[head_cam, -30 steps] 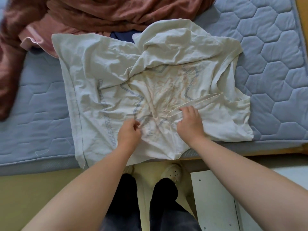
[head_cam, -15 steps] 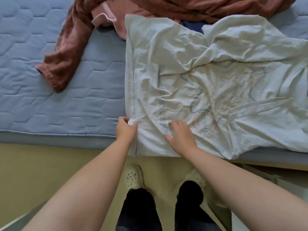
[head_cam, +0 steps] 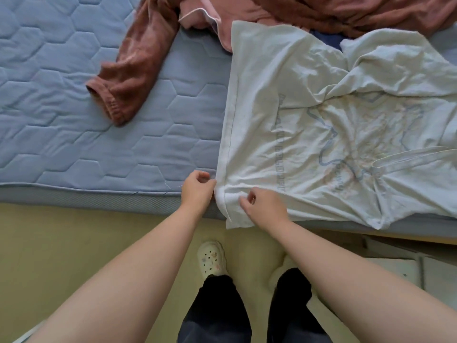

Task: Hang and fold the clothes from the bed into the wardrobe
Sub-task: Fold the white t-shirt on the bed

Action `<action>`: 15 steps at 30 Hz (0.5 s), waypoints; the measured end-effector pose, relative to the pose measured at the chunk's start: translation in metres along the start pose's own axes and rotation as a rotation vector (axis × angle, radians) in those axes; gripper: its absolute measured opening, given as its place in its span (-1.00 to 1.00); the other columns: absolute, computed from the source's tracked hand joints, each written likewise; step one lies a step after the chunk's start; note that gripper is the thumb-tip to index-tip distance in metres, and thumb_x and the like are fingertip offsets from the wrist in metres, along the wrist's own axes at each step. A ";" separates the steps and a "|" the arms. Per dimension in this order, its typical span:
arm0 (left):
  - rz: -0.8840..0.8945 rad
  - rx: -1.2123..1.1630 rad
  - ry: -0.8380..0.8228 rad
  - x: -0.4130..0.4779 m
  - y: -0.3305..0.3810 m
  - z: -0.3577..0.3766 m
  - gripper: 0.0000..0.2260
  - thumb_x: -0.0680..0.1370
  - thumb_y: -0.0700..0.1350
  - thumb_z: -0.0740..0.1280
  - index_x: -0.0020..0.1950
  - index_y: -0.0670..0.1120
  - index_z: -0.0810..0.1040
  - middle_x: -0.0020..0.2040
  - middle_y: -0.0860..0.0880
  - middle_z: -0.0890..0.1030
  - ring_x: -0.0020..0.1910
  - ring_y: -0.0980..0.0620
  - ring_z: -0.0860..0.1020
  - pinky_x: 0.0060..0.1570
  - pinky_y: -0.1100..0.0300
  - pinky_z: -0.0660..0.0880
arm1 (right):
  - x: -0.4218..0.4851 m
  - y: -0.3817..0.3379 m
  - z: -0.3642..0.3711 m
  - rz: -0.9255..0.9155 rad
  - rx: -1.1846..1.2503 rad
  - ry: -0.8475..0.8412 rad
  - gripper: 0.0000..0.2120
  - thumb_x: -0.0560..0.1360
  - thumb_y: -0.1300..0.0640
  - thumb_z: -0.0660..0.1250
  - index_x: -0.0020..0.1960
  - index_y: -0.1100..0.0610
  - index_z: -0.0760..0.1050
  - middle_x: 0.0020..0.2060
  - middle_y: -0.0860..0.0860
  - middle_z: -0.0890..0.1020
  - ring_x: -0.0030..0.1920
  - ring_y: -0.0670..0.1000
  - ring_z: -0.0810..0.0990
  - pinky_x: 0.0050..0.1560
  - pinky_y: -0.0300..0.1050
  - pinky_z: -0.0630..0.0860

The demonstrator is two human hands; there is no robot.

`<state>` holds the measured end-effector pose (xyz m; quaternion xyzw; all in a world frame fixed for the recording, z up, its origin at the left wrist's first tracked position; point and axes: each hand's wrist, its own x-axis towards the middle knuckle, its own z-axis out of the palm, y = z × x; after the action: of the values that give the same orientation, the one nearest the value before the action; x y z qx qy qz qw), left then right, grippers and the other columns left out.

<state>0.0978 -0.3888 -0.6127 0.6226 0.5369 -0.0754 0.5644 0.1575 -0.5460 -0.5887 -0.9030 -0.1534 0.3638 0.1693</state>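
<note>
A white T-shirt [head_cam: 309, 115] with a faint star print lies crumpled and inside out on the blue quilted mattress [head_cam: 74, 120], its near hem corner hanging over the bed's front edge. My left hand [head_cam: 197, 189] pinches the hem at that corner from the left. My right hand [head_cam: 264, 206] pinches the same bunched hem just to the right. The two hands are close together at the mattress edge.
A rust-brown fleece garment [head_cam: 133, 70] sprawls across the back of the bed, one sleeve reaching left. A pink garment [head_cam: 210, 18] and a dark blue one [head_cam: 326, 38] lie beneath it. Yellow floor [head_cam: 74, 243] and my feet in white clogs [head_cam: 212, 258] are below.
Both hands moved from the print in the shirt's middle to its left hem corner and took hold of it. The view swung left, so the shirt now sits at the right.
</note>
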 end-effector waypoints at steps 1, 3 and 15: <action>0.070 0.086 0.006 0.002 0.004 0.001 -0.87 0.42 -0.15 0.40 -0.06 -0.06 0.53 -0.10 -0.04 0.60 -0.09 -0.07 0.60 0.01 0.00 0.56 | -0.004 -0.004 0.009 0.017 -0.015 -0.080 -0.70 0.49 -0.17 0.27 -0.21 0.06 0.41 -0.25 -0.02 0.55 -0.16 0.07 0.53 -0.18 -0.08 0.43; 0.174 0.244 0.017 0.006 0.016 0.007 -0.82 0.42 -0.08 0.42 -0.05 -0.05 0.49 -0.08 -0.01 0.58 -0.09 -0.04 0.56 -0.01 0.09 0.50 | -0.010 -0.012 0.025 0.011 -0.034 -0.123 -0.63 0.41 -0.24 0.35 -0.18 0.06 0.41 -0.22 -0.03 0.54 -0.14 0.05 0.53 -0.16 -0.08 0.44; -0.218 -0.272 -0.034 0.048 0.040 0.009 -0.85 0.52 -0.27 0.27 0.06 -0.24 0.57 -0.13 -0.16 0.61 -0.10 -0.13 0.59 -0.13 0.08 0.59 | -0.021 -0.025 0.054 -0.135 -0.292 0.301 -0.86 0.23 0.33 0.43 -0.33 0.19 0.48 -0.45 0.10 0.53 -0.46 0.13 0.52 -0.43 -0.20 0.22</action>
<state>0.1523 -0.3589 -0.6245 0.4769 0.5968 -0.0734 0.6411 0.1009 -0.5214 -0.6018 -0.9498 -0.2377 0.1864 0.0819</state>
